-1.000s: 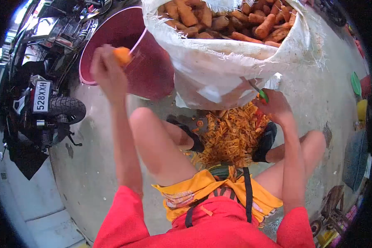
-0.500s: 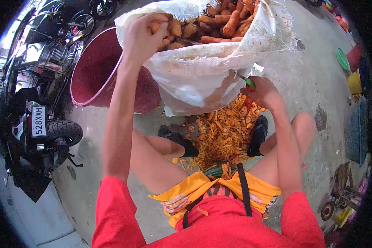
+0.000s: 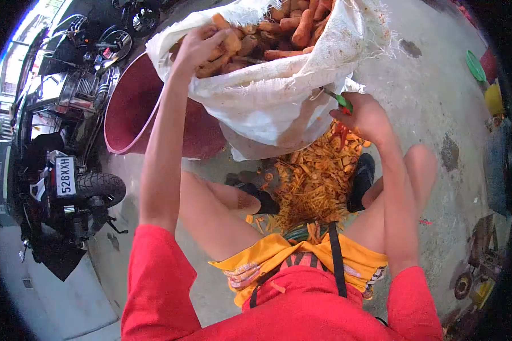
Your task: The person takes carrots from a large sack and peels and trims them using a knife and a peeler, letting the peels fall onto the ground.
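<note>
Single head-worn view, dark round edges, facing forward and steeply down, red fabric sleeves (image 3: pixel 156 278) close, white woven sack (image 3: pixel 261 113) farther ahead, grey concrete floor (image 3: pixel 395 94) below.

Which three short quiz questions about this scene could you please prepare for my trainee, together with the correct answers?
1. What does the right hand hold?
2. True or false: in the picture, the round dark-pink plastic tub stands left of the frayed white woven sack with long orange roots.
3. Where is the left hand?
A) inside the tub
B) at the sack's open mouth
C) on the floor

Key:
1. A thin tool with a bright-green part; its exact type is unclear.
2. True.
3. B.
</note>
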Motion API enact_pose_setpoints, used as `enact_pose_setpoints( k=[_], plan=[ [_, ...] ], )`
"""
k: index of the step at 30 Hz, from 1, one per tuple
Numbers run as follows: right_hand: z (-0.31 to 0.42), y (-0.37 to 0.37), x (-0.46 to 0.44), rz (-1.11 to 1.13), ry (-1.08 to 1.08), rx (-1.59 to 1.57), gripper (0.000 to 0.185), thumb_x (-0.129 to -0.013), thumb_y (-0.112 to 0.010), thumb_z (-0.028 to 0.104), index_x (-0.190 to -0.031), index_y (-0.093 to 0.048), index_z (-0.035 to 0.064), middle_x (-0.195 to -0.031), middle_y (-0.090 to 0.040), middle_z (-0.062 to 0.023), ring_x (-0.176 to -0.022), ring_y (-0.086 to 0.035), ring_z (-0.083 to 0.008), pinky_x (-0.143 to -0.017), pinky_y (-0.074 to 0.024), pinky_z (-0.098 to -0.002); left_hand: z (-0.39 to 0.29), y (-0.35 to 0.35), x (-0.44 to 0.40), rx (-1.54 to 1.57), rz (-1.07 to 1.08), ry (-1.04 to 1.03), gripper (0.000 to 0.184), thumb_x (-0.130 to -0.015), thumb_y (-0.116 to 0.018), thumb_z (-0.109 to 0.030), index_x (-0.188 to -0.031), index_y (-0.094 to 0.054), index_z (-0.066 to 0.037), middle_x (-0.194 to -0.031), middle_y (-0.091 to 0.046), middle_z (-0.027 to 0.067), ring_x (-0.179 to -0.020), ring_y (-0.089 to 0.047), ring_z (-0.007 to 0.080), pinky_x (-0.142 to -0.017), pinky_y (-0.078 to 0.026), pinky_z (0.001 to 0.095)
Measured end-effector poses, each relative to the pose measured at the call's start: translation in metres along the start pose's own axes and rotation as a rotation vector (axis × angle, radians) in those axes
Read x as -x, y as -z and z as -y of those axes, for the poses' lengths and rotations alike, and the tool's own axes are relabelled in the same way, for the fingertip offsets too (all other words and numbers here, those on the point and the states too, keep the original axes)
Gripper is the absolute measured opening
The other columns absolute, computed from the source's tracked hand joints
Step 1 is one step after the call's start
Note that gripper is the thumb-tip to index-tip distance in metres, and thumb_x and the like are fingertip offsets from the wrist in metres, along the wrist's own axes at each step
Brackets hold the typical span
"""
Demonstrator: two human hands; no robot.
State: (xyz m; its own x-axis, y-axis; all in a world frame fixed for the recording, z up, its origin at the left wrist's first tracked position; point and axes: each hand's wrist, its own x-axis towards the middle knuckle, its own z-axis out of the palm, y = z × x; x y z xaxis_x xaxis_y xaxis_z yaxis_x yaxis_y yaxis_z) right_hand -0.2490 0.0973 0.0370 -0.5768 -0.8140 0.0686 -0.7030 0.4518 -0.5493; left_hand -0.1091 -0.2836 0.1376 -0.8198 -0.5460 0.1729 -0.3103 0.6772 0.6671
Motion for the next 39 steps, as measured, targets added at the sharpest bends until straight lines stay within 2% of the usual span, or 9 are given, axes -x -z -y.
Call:
enact_pose_setpoints(
  k=[7,12,16,20,27,32,35,38,39],
  plan=[
    [0.017,-0.004,0.012,0.151,-0.01,-0.04,0.037,-0.084,-0.077,0.034,-0.092,-0.066,-0.0003,-0.085,-0.07,-0.0215,-0.081,-0.067,-0.0419,-0.075,-0.0514,-0.0484,-0.072,0.002,0.148,1.078,-0.139,0.018,0.049,-0.104,-0.056,-0.025,-0.143,-0.051,0.004,-0.13,-0.062,0.012,-0.106,-0.065,0.02,-0.088,-0.055,0.0319],
    [0.021,-0.023,0.017,0.219,0.092,0.027,0.036,-0.085,-0.076,0.034,-0.096,-0.066,0.0016,-0.085,-0.068,-0.023,-0.082,-0.066,-0.0434,-0.076,-0.0513,-0.0488,-0.043,-0.069,0.204,1.577,0.237,0.241,0.053,-0.107,-0.047,-0.025,-0.148,-0.042,0.008,-0.112,-0.06,0.0086,-0.095,-0.061,0.0165,-0.084,-0.054,0.0278],
    [0.023,-0.048,0.019,0.229,0.224,-0.252,0.037,-0.087,-0.073,0.036,-0.103,-0.067,0.0029,-0.091,-0.071,-0.0226,-0.086,-0.069,-0.0423,-0.077,-0.0539,-0.0493,-0.045,-0.134,0.223,0.965,0.067,0.421,0.05,-0.106,-0.053,-0.038,-0.141,-0.057,-0.002,-0.099,-0.059,0.0003,-0.084,-0.055,0.0095,-0.073,-0.048,0.0236],
    [0.037,-0.061,0.025,0.22,0.261,-0.187,0.035,-0.088,-0.073,0.033,-0.104,-0.067,0.003,-0.093,-0.071,-0.0231,-0.089,-0.067,-0.0449,-0.077,-0.0536,-0.0501,-0.046,-0.163,0.233,0.704,-0.056,0.229,0.033,-0.103,-0.063,-0.027,-0.126,-0.062,-0.004,-0.096,-0.058,-0.0014,-0.081,-0.052,0.0076,-0.071,-0.046,0.0241],
    [0.042,-0.069,0.023,0.23,0.291,-0.184,0.031,-0.088,-0.073,0.028,-0.108,-0.067,0.0047,-0.096,-0.07,-0.0242,-0.094,-0.065,-0.0466,-0.079,-0.053,-0.0511,-0.043,-0.163,0.235,0.681,-0.075,0.156,0.02,-0.097,-0.071,-0.017,-0.096,-0.055,-0.005,-0.083,-0.051,-0.0058,-0.075,-0.045,0.0042,-0.07,-0.041,0.022],
    [0.031,-0.08,0.026,0.155,0.356,-0.261,0.035,-0.096,-0.069,0.034,-0.104,-0.067,0.0007,-0.081,-0.067,-0.0242,-0.075,-0.064,-0.0441,-0.067,-0.05,-0.0464,-0.042,-0.149,0.244,0.703,0.037,0.111,0.019,-0.098,-0.07,-0.018,-0.097,-0.056,-0.006,-0.082,-0.051,-0.0053,-0.074,-0.044,0.0043,-0.069,-0.04,0.0214],
    [-0.032,-0.099,-0.003,0.522,0.157,-0.13,0.039,-0.095,-0.07,0.038,-0.106,-0.067,0.0002,-0.086,-0.069,-0.02,-0.08,-0.068,-0.0303,-0.074,-0.0505,-0.0439,-0.036,-0.149,0.248,0.803,0.111,0.064,0.017,-0.101,-0.066,-0.021,-0.102,-0.058,-0.006,-0.083,-0.055,-0.0032,-0.075,-0.048,0.0053,-0.069,-0.041,0.0222],
    [-0.012,-0.066,0.001,0.263,-0.045,-0.194,0.046,-0.092,-0.068,0.048,-0.1,-0.071,0.0029,-0.088,-0.072,-0.0211,-0.08,-0.069,-0.0351,-0.076,-0.0526,-0.0473,-0.037,-0.163,0.245,0.938,-0.062,0.096,0.025,-0.106,-0.058,-0.028,-0.118,-0.06,-0.006,-0.09,-0.062,0.0032,-0.076,-0.053,0.0094,-0.068,-0.046,0.0257],
    [-0.003,-0.057,-0.001,0.218,-0.066,-0.169,0.044,-0.089,-0.076,0.043,-0.106,-0.07,0.0032,-0.09,-0.073,-0.0164,-0.081,-0.071,-0.0281,-0.076,-0.0544,-0.0425,-0.038,-0.161,0.244,1.178,-0.043,0.25,0.029,-0.107,-0.056,-0.03,-0.123,-0.059,-0.007,-0.094,-0.062,0.0046,-0.077,-0.055,0.0107,-0.068,-0.047,0.0262]
  ],
)
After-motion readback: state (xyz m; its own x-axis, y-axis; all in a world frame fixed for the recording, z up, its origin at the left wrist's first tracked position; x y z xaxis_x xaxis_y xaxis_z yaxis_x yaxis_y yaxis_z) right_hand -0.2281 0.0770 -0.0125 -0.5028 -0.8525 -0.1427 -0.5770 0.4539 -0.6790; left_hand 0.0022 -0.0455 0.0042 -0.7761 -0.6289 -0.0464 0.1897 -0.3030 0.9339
